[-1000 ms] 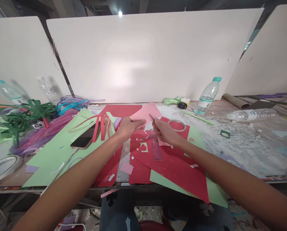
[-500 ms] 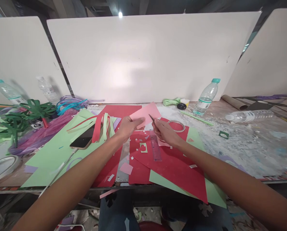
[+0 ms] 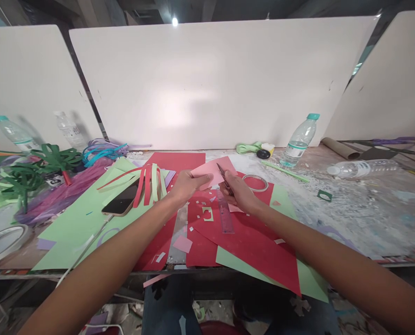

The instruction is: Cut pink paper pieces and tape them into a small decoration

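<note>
My left hand (image 3: 189, 184) pinches the left part of a pink sheet of paper (image 3: 207, 168), thumb on top. Dark scissors (image 3: 221, 171) are gripped in my right hand (image 3: 238, 190), their blades over the right part of the pink paper. Both hands are raised slightly above the red paper (image 3: 256, 242). Beneath and between them lie a clear purplish ruler (image 3: 225, 216), a light green scrap with a round hole (image 3: 207, 214) and small pink bits. Whether the blades are cutting at this instant I cannot tell.
A phone (image 3: 121, 200) with a white cable rests on green paper (image 3: 71, 232), beside red and green strips. A tape roll (image 3: 255, 183) is right of my hands. Farther right are an upright bottle (image 3: 299, 142) and a lying bottle (image 3: 364, 168). White boards (image 3: 221, 83) stand behind.
The pink paper has tilted and dropped a little. The scissor blades look wider apart than before, and my right hand has shifted slightly.
</note>
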### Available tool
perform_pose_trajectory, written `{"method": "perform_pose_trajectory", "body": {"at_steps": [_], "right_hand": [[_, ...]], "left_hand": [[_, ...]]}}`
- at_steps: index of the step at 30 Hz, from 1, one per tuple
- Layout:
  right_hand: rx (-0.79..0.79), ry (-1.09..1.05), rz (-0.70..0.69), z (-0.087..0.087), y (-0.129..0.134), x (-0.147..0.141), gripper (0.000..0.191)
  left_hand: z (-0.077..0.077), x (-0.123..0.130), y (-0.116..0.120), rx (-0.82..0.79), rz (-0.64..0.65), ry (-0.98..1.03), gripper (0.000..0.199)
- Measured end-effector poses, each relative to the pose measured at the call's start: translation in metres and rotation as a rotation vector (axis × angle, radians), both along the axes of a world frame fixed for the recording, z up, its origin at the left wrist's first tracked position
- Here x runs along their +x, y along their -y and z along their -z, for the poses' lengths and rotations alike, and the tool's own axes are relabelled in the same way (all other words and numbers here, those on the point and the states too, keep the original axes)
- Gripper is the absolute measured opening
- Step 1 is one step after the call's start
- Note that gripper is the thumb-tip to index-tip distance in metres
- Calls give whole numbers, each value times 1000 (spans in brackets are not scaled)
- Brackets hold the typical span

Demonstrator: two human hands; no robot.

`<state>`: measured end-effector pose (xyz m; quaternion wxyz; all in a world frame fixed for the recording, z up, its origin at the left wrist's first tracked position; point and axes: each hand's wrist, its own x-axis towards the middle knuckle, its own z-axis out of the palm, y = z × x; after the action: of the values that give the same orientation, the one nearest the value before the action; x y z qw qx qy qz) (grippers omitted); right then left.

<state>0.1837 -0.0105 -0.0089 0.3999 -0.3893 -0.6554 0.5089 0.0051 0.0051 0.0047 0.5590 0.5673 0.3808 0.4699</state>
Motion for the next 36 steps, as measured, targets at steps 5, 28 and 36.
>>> {"method": "perform_pose_trajectory", "body": {"at_steps": [5,28,36], "right_hand": [[-86,-117,-7,2,-2,-2,57],[-244,-460,-13,6,-3,-5,43],[-267,-467,-6,3,-2,-6,43]], "left_hand": [[-1,1,2,-19,8,6,25],[7,-1,-5,63,-8,-112,27],[7,-1,-4,25,14,-94,28]]}}
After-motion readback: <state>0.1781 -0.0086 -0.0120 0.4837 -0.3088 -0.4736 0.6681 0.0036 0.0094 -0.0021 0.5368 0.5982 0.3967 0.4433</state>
